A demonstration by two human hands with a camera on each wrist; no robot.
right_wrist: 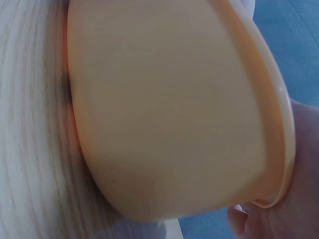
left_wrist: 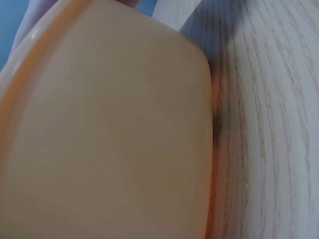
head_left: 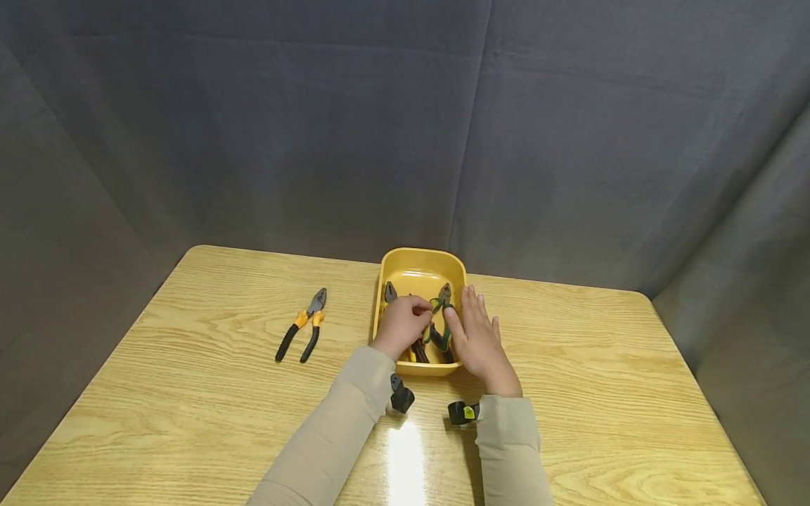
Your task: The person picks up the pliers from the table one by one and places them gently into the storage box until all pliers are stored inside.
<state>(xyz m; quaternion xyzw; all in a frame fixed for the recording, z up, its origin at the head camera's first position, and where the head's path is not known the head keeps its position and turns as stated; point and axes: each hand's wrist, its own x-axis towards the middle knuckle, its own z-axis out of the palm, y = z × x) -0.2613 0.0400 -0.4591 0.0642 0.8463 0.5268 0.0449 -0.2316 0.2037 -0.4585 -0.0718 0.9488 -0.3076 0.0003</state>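
Observation:
A yellow plastic bin point(head_left: 422, 258) holds several pliers. My left hand point(head_left: 403, 325) reaches into it, fingers curled, the fingertips right at green-handled pliers point(head_left: 446, 292). I cannot tell whether they pinch a handle. Another pair of pliers point(head_left: 390, 291) shows its dark jaws above that hand, the rest hidden beneath it. My right hand point(head_left: 482, 344) rests along the bin's right rim with fingers straight, thumb over the edge by the green handles. Both wrist views mostly show the bin's outer wall point(left_wrist: 114, 124), while part of the right hand point(right_wrist: 299, 199) appears beside the rim.
Pliers with black and orange handles point(head_left: 304, 326) lie on the wooden table point(head_left: 158, 393), left of the bin. A grey curtain point(head_left: 285, 140) hangs behind the table and along its sides. Small dark wrist cameras point(head_left: 401, 395) sit at both cuffs.

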